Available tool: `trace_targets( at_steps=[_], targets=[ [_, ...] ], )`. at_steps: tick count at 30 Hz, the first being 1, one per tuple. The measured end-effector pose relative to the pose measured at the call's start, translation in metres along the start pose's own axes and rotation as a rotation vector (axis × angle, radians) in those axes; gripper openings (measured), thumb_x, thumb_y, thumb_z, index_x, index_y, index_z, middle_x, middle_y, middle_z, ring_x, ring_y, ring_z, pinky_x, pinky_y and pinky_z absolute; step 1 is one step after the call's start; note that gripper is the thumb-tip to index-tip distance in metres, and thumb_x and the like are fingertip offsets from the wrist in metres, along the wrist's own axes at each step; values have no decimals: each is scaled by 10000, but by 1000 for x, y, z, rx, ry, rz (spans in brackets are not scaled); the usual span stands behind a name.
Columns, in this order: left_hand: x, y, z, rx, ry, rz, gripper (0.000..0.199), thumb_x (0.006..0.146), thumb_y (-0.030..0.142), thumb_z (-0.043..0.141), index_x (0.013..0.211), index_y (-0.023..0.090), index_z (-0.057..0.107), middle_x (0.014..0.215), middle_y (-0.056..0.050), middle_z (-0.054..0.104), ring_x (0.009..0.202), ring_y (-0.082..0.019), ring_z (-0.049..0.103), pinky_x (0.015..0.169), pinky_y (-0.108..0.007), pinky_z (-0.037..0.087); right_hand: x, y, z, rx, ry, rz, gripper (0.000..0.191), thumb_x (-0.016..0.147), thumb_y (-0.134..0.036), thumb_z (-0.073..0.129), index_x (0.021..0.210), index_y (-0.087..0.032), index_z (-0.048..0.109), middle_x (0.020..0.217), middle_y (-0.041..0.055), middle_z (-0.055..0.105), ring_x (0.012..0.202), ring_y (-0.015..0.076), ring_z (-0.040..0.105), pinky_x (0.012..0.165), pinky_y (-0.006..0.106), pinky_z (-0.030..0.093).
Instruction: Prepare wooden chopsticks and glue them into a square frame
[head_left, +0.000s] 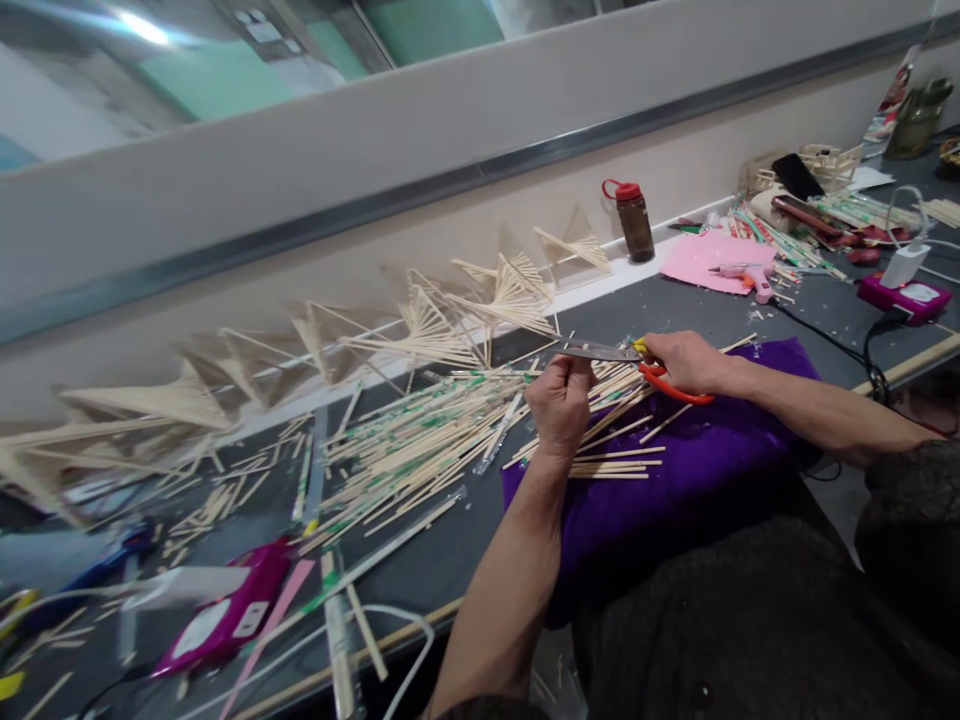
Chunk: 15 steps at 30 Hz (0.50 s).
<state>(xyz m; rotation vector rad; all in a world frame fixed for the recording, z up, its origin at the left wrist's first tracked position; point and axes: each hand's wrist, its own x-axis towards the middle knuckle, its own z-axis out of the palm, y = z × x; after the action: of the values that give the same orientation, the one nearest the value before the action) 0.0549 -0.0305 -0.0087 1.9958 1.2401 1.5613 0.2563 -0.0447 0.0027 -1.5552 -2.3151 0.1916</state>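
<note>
My R hand point(684, 362) gripped round scissors point(604, 352), at red & yellow handles. Scissors' long axis runs crosswise, approx. R to L, tips pointing L. My L hand point(559, 408) nearest blades, fist curled just below them on my side; can't tell if blades touch fingers, or if fist has stick pinched inside. Hands near each other, not together, over purple cloth point(750, 435). Loose sticks point(616, 468) on cloth, nearer me, lying approx. parallel w/ blades. Bigger stick pile point(420, 455) L of L hand, running diag.
</note>
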Motion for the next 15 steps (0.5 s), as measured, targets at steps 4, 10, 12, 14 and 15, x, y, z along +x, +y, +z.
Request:
trace_targets(
  at_steps=[4, 10, 12, 14, 15],
  targets=[
    [2, -2, 1, -18, -15, -40, 260, 842, 355, 554, 643, 191, 581, 526, 21, 576, 479, -93, 483, 521, -215, 362, 1, 0, -2, -22, 2, 16, 230, 857, -341, 508, 981, -171, 602, 903, 87, 700, 746, 192, 599, 612, 275, 294],
    [7, -3, 1, -206, -54, -185, 153, 764, 325, 617, 723, 178, 623, 590, 23, 603, 460, -75, 438, 462, -200, 336, 2, 2, 2, -4, 32, 7, 249, 845, -374, 516, 966, -177, 608, 897, 74, 704, 749, 191, 609, 619, 270, 310],
    [8, -2, 1, -268, -44, -212, 158, 730, 332, 658, 738, 178, 625, 603, 31, 599, 455, -66, 421, 454, -196, 331, 2, 1, 3, 9, 46, 19, 263, 844, -386, 519, 975, -175, 607, 906, 71, 703, 753, 187, 609, 622, 265, 319],
    [9, 0, 0, -272, -42, -214, 172, 712, 338, 682, 715, 176, 623, 607, 27, 602, 472, -69, 438, 458, -196, 336, 2, 0, 4, 14, 58, 23, 277, 849, -397, 514, 982, -171, 605, 904, 71, 701, 754, 184, 606, 621, 262, 325],
    [9, 1, -1, -259, -44, -212, 171, 709, 335, 684, 698, 176, 622, 608, 21, 608, 486, -74, 455, 462, -197, 339, 2, -1, 4, 15, 63, 22, 285, 852, -404, 509, 984, -170, 604, 899, 71, 699, 754, 182, 605, 620, 260, 327]
  ],
)
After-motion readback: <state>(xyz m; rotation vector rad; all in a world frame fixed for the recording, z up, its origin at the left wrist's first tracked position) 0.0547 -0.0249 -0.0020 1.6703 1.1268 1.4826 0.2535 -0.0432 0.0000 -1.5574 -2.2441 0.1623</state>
